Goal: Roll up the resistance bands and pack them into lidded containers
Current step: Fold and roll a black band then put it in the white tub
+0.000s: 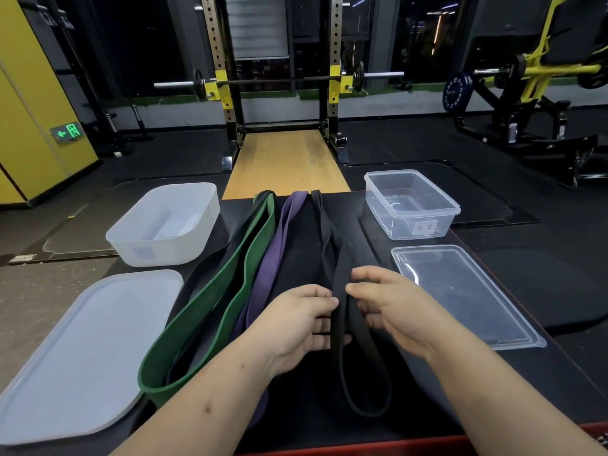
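Left hand and right hand pinched the unrolled black band; 0 bands were packed; white tub and clear box stood empty.

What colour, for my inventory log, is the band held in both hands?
Plain black band, clearest in the head view.
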A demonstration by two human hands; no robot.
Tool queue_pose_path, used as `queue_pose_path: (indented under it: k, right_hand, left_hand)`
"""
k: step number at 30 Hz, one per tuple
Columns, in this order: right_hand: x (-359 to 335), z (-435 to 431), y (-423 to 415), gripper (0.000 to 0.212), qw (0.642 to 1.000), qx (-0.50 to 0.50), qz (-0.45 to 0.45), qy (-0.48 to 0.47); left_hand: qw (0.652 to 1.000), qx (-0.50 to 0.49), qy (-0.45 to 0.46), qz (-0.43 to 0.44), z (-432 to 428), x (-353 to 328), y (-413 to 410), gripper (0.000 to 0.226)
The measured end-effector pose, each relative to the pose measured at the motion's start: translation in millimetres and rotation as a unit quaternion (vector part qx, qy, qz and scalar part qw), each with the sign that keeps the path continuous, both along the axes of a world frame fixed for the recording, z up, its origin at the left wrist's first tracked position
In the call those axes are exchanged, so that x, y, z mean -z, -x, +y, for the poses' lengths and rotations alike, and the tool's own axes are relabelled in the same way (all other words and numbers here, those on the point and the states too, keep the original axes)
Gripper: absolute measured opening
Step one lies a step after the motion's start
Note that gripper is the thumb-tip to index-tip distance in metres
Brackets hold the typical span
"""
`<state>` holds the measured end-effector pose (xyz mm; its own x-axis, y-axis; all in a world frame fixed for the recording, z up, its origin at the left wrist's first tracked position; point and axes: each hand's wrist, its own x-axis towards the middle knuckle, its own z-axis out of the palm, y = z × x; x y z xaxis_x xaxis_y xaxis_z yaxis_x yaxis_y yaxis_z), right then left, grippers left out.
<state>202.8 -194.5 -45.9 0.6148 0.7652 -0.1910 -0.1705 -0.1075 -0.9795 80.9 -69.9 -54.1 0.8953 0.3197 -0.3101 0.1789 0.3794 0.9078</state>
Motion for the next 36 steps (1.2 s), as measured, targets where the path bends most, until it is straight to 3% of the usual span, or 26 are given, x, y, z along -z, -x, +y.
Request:
queue_pose_path:
  k: [5, 10, 14, 18, 23, 29, 33, 36]
  right_hand:
    - [5, 3, -5, 0.022, 0.999, 0.038, -0.038, 0.009]
    - [1, 6, -5, 0.033, 0.996, 0.056, 0.007, -0.065]
    - [2, 6, -6, 0.036, 0.997, 0.051, 0.021, -0.052]
    - [4, 8, -5, 0.023, 0.993, 0.048, 0.089, -0.055]
    - [10, 20, -12, 0.032, 0.974, 0.065, 0.203, -0.078]
    - [6, 56, -43, 0.031, 0.959, 0.098, 0.261, -0.056]
    - [-2, 85, -66, 0.03, 0.959, 0.118, 0.254, -0.043]
    - [-14, 106, -81, 0.026, 0.973, 0.119, 0.197, -0.015]
  left_hand:
    - [1.0, 0.0, 0.002, -0.029, -1, 3, 0, 0.008]
    - [0.999, -0.014, 0.012, -0.044, -4, 1, -3, 0.015]
    - [0.999, -0.007, -0.008, -0.039, -7, 0, -3, 0.012]
    - [0.999, -0.012, -0.026, -0.026, -9, 2, -1, 0.006]
    - [0.999, 0.008, -0.036, -0.012, -9, 6, 0, 0.007]
    - [0.999, 0.044, -0.019, -0.004, -3, 4, -1, 0.009]
    - [0.999, 0.035, -0.028, -0.004, 5, 6, -3, 0.011]
    - [0.999, 0.026, -0.031, 0.003, 6, 8, -5, 0.012]
